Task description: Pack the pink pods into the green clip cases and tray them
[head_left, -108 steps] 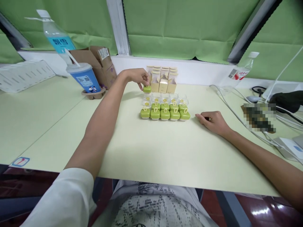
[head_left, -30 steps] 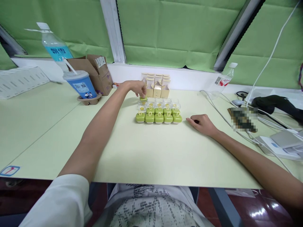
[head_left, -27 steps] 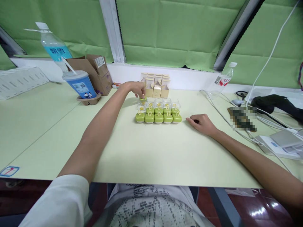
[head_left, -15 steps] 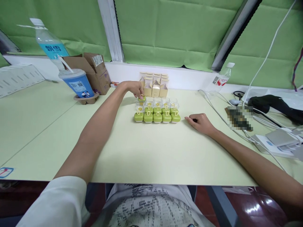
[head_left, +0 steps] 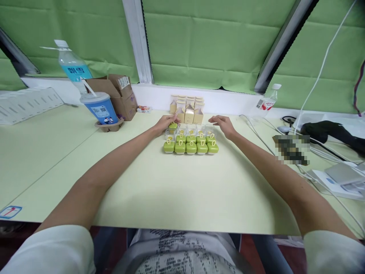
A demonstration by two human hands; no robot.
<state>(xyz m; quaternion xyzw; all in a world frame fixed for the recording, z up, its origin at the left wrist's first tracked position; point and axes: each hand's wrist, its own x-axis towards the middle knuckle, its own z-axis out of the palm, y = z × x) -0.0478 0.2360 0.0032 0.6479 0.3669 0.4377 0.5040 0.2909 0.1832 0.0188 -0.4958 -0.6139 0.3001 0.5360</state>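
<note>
Small green-lidded cases, each with a cream loop on top, stand in two front rows; one front case [head_left: 191,148] is near the middle. Behind them are clear lidless-looking cups [head_left: 191,131] with yellow centres. At the back left corner sits another green case [head_left: 172,126]. My left hand [head_left: 166,124] lies against that case's left and rear side, fingers extended, fingertips partly hidden. My right hand [head_left: 224,125] is at the back right corner beside the clear cups, its fingers stretched out leftward with nothing seen in them.
Cream cardboard boxes [head_left: 189,114] with open flaps stand just behind the cups. On the left are a blue drink cup [head_left: 104,110] in a carrier, a brown carton [head_left: 125,101] and a large bottle [head_left: 74,70]. Cables [head_left: 256,133] and another bottle [head_left: 268,102] occupy the right.
My right hand has moved up and left from the table to the cups' back right corner. My left hand has gone from the corner case's top to its side. The view has tilted slightly.
</note>
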